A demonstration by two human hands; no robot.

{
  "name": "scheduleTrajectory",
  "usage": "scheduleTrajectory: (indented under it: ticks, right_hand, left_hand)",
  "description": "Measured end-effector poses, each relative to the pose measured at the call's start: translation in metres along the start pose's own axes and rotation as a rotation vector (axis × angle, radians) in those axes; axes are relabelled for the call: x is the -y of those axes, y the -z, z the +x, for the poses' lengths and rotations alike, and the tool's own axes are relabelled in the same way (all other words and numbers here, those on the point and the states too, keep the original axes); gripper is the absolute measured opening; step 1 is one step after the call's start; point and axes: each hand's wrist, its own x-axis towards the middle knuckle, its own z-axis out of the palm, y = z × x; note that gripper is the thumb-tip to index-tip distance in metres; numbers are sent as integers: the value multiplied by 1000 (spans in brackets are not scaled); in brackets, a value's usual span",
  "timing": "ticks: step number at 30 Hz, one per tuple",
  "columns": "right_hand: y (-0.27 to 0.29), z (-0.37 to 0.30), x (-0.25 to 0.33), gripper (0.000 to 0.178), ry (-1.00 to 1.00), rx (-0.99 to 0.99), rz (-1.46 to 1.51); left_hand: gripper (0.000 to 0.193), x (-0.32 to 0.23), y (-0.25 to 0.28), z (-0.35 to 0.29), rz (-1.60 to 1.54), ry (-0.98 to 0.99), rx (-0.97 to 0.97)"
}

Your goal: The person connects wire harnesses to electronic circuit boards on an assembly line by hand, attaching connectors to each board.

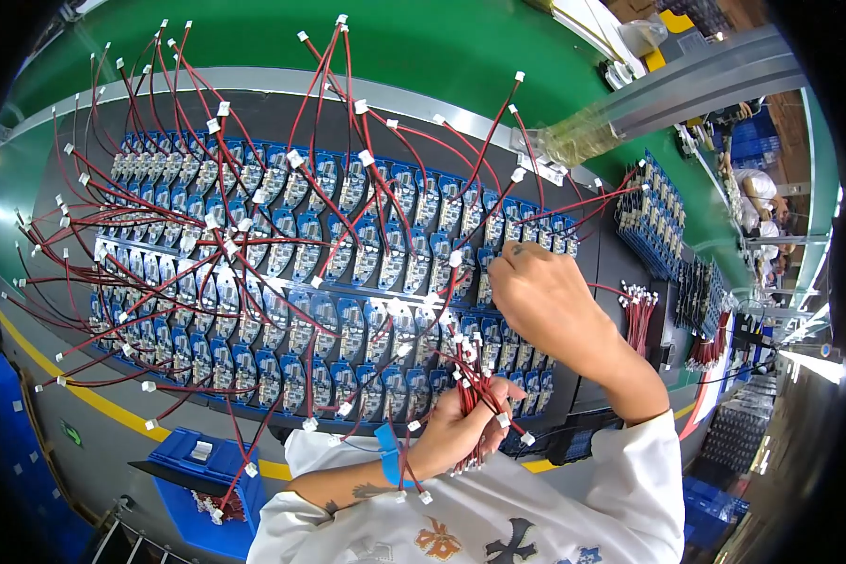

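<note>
My left hand [462, 425], a blue band at its wrist, is closed around a bundle of red-and-black wire leads [472, 371] with white plug ends. It is at the near edge of a wide array of small blue circuit boards [352, 324]. My right hand [540, 287] is over the right part of the boards with its fingers pinched together. Whatever it grips is hidden beneath the fingers. Many boards carry leads [315, 193] that rise and spread over the array, most thickly at the left.
A blue bin [174, 503] with more leads is at lower left. Upright board panels [650, 218] and a bunch of leads [639, 320] are to the right. A metal beam [681, 83] crosses at upper right, beside a green surface [423, 56]. Several people are in the far right background.
</note>
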Motion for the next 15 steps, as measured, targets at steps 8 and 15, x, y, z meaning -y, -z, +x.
scheduleTrajectory:
  ticks: [8, 15]
  right_hand:
    - [-4, -4, 3, 8, -70, -16, 59]
    - [-5, -5, 5, 8, -73, -30, 92]
  left_hand:
    - [26, 1, 1, 2, -4, -34, 31]
    - [24, 3, 3, 1, -56, -43, 47]
